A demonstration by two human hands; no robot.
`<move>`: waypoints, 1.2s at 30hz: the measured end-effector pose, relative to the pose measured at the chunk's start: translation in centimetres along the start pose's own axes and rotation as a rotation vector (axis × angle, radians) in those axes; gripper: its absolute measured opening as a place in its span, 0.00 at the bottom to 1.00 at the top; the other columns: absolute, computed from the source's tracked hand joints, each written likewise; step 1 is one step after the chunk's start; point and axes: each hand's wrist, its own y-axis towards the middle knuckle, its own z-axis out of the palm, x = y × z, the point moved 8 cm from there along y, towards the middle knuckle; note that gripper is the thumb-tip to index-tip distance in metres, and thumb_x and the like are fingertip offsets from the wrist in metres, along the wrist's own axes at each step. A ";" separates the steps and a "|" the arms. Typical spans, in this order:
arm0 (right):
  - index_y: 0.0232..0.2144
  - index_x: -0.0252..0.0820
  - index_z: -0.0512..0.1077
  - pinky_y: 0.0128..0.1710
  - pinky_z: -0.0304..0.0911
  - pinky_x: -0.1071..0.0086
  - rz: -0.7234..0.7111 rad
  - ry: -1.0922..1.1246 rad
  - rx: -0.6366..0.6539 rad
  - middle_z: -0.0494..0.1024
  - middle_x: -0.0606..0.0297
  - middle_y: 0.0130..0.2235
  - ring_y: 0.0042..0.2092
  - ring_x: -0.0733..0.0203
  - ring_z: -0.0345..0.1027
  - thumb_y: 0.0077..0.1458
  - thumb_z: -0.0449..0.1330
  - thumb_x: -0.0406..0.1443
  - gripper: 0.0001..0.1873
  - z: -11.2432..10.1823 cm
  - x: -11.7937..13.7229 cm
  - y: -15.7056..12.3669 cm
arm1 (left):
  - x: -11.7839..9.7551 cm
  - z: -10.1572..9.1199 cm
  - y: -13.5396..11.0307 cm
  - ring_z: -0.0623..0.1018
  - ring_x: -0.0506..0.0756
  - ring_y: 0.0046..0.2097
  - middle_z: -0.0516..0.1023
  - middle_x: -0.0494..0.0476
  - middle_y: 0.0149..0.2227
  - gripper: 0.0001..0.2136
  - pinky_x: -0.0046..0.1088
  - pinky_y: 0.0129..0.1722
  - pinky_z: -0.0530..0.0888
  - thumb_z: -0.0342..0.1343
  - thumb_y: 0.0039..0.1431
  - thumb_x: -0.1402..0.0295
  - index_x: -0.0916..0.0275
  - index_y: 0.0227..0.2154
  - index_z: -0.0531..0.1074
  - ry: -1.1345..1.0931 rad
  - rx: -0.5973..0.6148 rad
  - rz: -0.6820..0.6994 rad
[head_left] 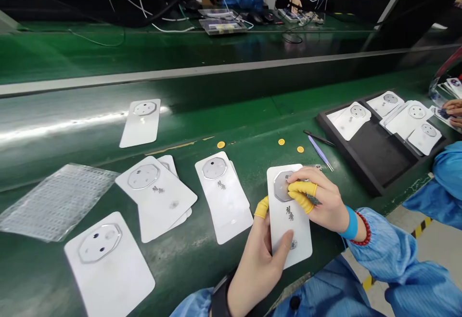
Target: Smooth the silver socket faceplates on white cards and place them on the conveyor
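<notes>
Left hand (254, 264) clamps a white phone back panel (301, 242) from below, thumb on the panel's face, one yellow finger cot (261, 207) at its left edge. Panel is held just above the green conveyor belt (180, 271). Right hand (325, 206) sits at the panel's right, cotted fingers (299, 194) together on the octagonal camera ring (282, 187); cannot tell if they pinch anything. Small dark piece (314, 200) by those fingers, unclear what. Left of the panel: three more panels (224, 196) and a bubble wrap sheet (57, 201). Beyond it: blue tweezers (320, 153) and a black tray (346, 158). Risks: finger pressure could scratch or smudge the ring; a loose left-hand grip could drop the panel onto the belt; a careless right-hand move could knock the tweezers.
</notes>
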 end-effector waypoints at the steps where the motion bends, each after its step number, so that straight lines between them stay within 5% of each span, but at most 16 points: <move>1: 0.40 0.39 0.70 0.44 0.68 0.57 -0.014 -0.007 -0.005 0.76 0.56 0.41 0.43 0.56 0.70 0.56 0.59 0.26 0.09 0.0 0.1 -0.1 | -0.1 0.1 -0.1 0.74 0.57 0.55 0.74 0.56 0.54 0.23 0.32 0.54 0.70 0.57 0.61 0.66 0.52 0.57 0.59 0.010 -0.003 0.018; 6: 0.41 0.38 0.71 0.47 0.68 0.54 -0.111 -0.067 0.029 0.78 0.55 0.40 0.42 0.57 0.73 0.55 0.57 0.23 0.12 0.1 0.8 -0.5 | -0.6 0.5 -0.1 0.72 0.57 0.56 0.73 0.56 0.55 0.22 0.33 0.56 0.68 0.55 0.62 0.67 0.52 0.58 0.58 0.061 0.020 0.050; 20: 0.40 0.33 0.73 0.51 0.68 0.52 -0.281 -0.470 0.290 0.77 0.49 0.49 0.51 0.51 0.71 0.56 0.52 0.25 0.12 1.0 1.7 -2.7 | 0.0 1.0 -0.2 0.69 0.61 0.59 0.68 0.67 0.58 0.27 0.39 0.57 0.68 0.55 0.60 0.64 0.59 0.57 0.50 0.030 0.046 -0.127; 30: 0.27 0.34 0.72 0.51 0.68 0.48 -0.278 -0.465 0.373 0.72 0.41 0.54 0.55 0.46 0.67 0.60 0.51 0.32 0.13 2.0 1.8 -4.5 | 0.7 0.9 -0.3 0.67 0.61 0.62 0.67 0.66 0.60 0.26 0.37 0.59 0.66 0.56 0.60 0.64 0.59 0.57 0.52 0.028 0.038 -0.104; 36: 0.36 0.30 0.74 0.52 0.68 0.50 -0.232 -0.463 0.367 0.70 0.40 0.56 0.57 0.46 0.64 0.62 0.52 0.35 0.13 1.9 1.8 -4.4 | 1.0 0.3 -0.1 0.69 0.59 0.60 0.70 0.60 0.60 0.26 0.33 0.57 0.69 0.57 0.60 0.66 0.54 0.59 0.56 -0.024 0.021 -0.038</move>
